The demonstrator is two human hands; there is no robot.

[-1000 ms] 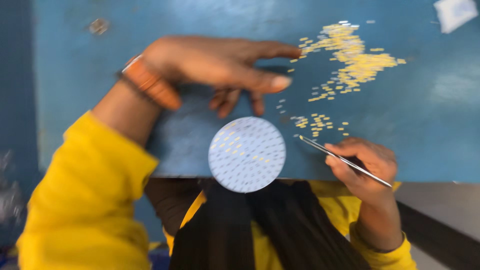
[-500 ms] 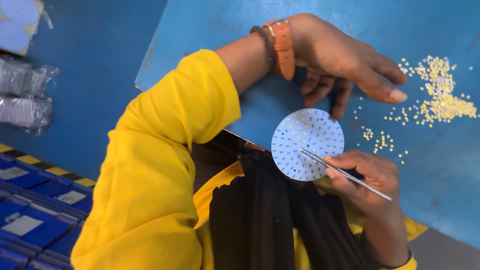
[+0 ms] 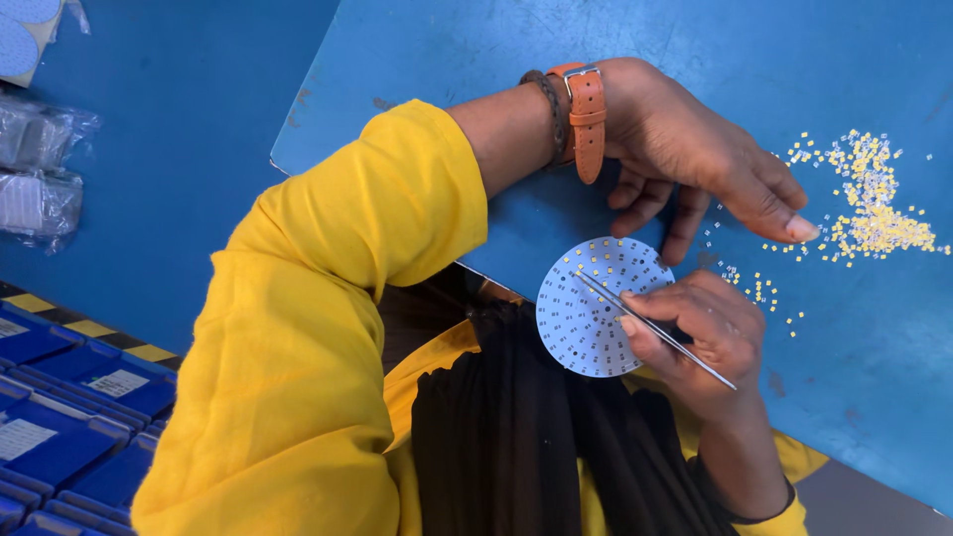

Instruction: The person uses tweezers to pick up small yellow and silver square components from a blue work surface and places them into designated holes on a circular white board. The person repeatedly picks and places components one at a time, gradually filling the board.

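Blue tabletop [image 3: 476, 60], head view. Right hand [image 3: 705, 333] fingers pinched on tweezers [image 3: 655, 330], tips over round white disc [image 3: 596, 308] at the near tabletop edge. Left hand [image 3: 695, 149] fingers loose, spread, holding nothing, fingertip beside yellow chips [image 3: 869, 199]. Orange watch [image 3: 586, 114] on left wrist. Blue bins [image 3: 60, 397] lower left.

An electronics assembly workshop: a blue workbench [image 3: 476, 60] strewn with tiny yellow parts [image 3: 869, 199], a round circuit board [image 3: 586, 318], tweezers [image 3: 655, 330], and blue storage bins [image 3: 69, 397].
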